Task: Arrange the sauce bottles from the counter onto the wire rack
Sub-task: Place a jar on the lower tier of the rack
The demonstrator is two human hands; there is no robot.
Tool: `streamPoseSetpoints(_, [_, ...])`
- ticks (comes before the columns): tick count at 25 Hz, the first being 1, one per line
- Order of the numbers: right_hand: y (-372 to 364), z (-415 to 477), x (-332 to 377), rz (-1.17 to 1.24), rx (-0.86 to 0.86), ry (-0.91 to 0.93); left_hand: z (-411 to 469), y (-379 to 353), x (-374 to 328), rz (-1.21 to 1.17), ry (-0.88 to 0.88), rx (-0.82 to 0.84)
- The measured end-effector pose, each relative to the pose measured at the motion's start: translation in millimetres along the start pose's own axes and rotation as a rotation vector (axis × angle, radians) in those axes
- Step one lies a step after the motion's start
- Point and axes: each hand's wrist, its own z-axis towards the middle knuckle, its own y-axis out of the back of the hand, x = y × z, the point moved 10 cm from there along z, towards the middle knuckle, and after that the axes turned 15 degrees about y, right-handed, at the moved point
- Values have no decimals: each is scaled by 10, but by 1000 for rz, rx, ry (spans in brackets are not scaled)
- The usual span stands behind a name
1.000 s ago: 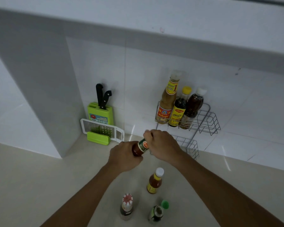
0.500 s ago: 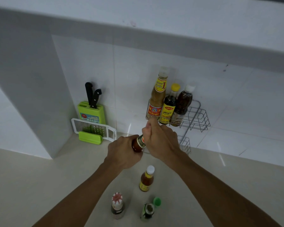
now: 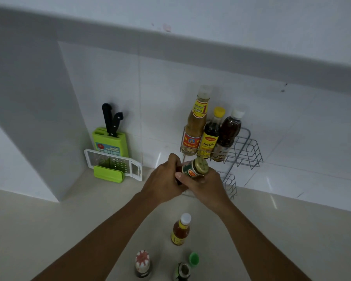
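Observation:
Both hands hold one small sauce bottle with a green-and-red label and a gold cap, tilted toward me, just in front of the wire rack. My left hand grips its body; my right hand wraps its lower side. The rack's upper tier carries three bottles: a tall tan one, a dark one with a yellow cap and a brown one with a white cap. On the counter near me stand an orange bottle, a red-and-white capped bottle and a green-capped bottle.
A green knife block with two black-handled knives and a white grater stand at the back left against the tiled wall. The rack's lower tier is partly hidden behind my hands. A wall corner juts out at left.
The held bottle has turned so its gold cap now faces me, and my right hand has shifted from over the top to beside it. The view has drifted slightly.

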Motion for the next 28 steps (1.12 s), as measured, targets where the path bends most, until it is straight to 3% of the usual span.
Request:
streamPoseSetpoints(3, [58, -18, -130, -53, -53, 42, 194, -289, 335, -133, 57, 187])
streamPoseSetpoints(7, [88, -59, -443, -3, -148, 64, 222, -881, 1110, 30, 321, 450])
streamPoseSetpoints(9, [124, -16, -614, -32, -166, 85, 198, -1100, 1495, 9, 501, 484])
streamPoseSetpoints(12, [166, 105, -814, -58, -174, 69, 193, -1252, 1656, -266, 676, 500])
streamPoseSetpoints(15, [117, 274, -998, -108, -92, 31, 277, -1280, 1544, -372, 683, 488])
streamPoseSetpoints(21, [-45, 508, -1283, -188, 39, -43, 413, -1248, 1361, -326, 561, 467])
streamPoseSetpoints(28, [-249, 819, -1359, -254, 183, 6, 392, -1242, 1339, -336, 545, 490])
